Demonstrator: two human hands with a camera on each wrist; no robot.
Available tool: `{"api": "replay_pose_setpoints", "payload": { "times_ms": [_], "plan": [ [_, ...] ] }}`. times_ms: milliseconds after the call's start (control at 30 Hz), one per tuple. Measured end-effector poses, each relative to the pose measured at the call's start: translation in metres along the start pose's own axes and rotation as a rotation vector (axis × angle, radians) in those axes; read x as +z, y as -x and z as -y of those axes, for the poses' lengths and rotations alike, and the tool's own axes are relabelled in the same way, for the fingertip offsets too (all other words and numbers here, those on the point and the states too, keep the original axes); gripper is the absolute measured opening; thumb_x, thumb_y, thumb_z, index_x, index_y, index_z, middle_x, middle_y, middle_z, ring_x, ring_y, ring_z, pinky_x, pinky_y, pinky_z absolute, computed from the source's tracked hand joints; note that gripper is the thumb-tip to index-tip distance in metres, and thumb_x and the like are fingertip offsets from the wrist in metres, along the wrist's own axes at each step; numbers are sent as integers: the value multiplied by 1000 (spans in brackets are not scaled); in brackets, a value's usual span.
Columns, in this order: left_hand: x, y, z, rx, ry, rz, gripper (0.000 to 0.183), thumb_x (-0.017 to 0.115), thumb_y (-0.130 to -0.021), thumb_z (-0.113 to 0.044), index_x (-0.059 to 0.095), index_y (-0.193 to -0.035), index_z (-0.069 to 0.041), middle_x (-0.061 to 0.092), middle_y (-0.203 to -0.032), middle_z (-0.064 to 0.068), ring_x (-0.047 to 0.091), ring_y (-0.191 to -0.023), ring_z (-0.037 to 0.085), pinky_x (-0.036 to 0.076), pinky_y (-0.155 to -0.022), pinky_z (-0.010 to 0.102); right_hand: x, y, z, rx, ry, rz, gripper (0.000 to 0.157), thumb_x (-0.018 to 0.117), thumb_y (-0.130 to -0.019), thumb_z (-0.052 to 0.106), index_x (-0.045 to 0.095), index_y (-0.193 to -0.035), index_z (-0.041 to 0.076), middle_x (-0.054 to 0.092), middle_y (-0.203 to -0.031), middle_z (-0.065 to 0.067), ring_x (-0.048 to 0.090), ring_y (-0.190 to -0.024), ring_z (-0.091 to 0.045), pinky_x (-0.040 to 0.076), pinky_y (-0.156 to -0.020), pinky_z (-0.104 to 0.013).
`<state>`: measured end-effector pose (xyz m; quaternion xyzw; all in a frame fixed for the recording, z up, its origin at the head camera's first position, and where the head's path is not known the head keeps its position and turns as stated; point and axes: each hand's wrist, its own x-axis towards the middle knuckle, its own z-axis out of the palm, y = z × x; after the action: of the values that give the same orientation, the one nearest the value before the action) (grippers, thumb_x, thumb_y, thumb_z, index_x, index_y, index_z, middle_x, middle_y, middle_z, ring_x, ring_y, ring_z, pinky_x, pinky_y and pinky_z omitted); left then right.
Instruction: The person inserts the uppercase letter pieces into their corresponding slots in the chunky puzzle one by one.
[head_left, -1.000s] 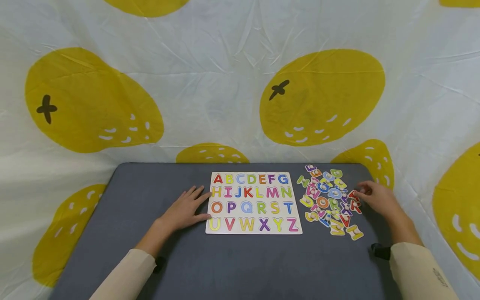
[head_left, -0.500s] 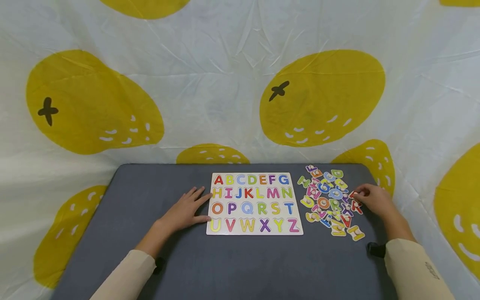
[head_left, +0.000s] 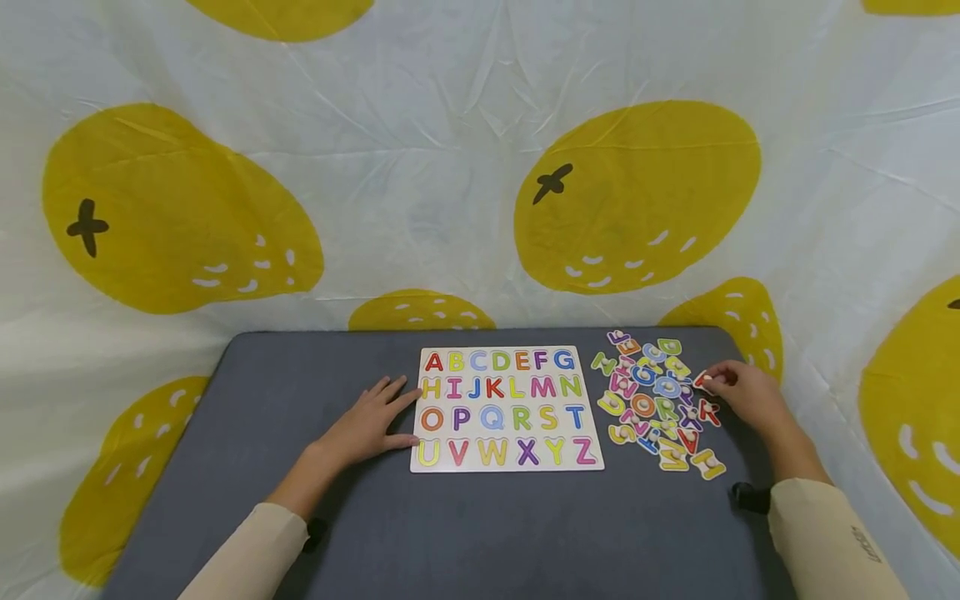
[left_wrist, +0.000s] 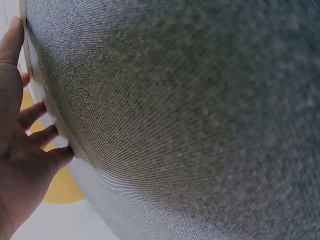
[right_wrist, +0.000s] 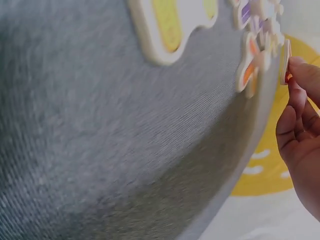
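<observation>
In the head view, a white alphabet puzzle board [head_left: 472,428] with coloured letters A to Z lies mid-table. My left hand [head_left: 367,421] rests at its left side, fingers spread, with fingertips and thumb on the edge. The left wrist view shows those fingertips [left_wrist: 64,154] along the table surface. At the right, my right hand [head_left: 750,398] pinches a small red letter puzzle piece [right_wrist: 286,62] between thumb and index finger, tilted on edge, beside the loose pile. The fingers hide part of its letter. A red K piece [head_left: 708,412] lies just below that hand.
Many knobbed letter pieces, among them an orange O [head_left: 642,405] and a red V [head_left: 687,439], lie in an overlapping pile right of the board. A yellow I piece [head_left: 707,464] lies nearest the front. The dark grey table [head_left: 480,533] backs onto a patterned white cloth [head_left: 420,208].
My right hand has closed thumb and finger on the red piece at the pile's right edge and raised it slightly, tilting it. My left hand stays at the board.
</observation>
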<state>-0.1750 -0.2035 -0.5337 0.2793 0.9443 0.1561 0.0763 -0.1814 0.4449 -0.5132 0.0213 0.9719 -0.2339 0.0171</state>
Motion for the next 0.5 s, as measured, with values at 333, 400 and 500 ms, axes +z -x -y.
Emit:
{"api": "replay_pose_setpoints", "payload": {
  "times_ms": [333,400,500],
  "plan": [
    [-3,-1,-2,10,-3,-18,87,76,-88,-56,44,-159,-16,39,-162,24,30,-150,53,32,-112,75,1,-4,60,-83,-23,-2,30,71,-100,30,70,-114,3,69,-92,-9,56,-79,-21,47,-65,-27],
    [-3,0,-2,12,-7,-19,87,76,-88,-55,44,-159,-16,39,-162,24,31,-150,54,33,-111,75,7,-5,71,-110,-49,-8,28,71,-100,28,71,-113,4,69,-93,-8,57,-79,-20,48,-66,-26],
    [-3,1,-3,16,-7,-23,86,76,-88,-54,45,-158,-15,40,-162,24,31,-150,53,33,-111,74,17,-10,89,-146,-79,-10,26,70,-100,26,71,-113,4,68,-93,-7,58,-81,-21,49,-69,-26]
  ]
}}
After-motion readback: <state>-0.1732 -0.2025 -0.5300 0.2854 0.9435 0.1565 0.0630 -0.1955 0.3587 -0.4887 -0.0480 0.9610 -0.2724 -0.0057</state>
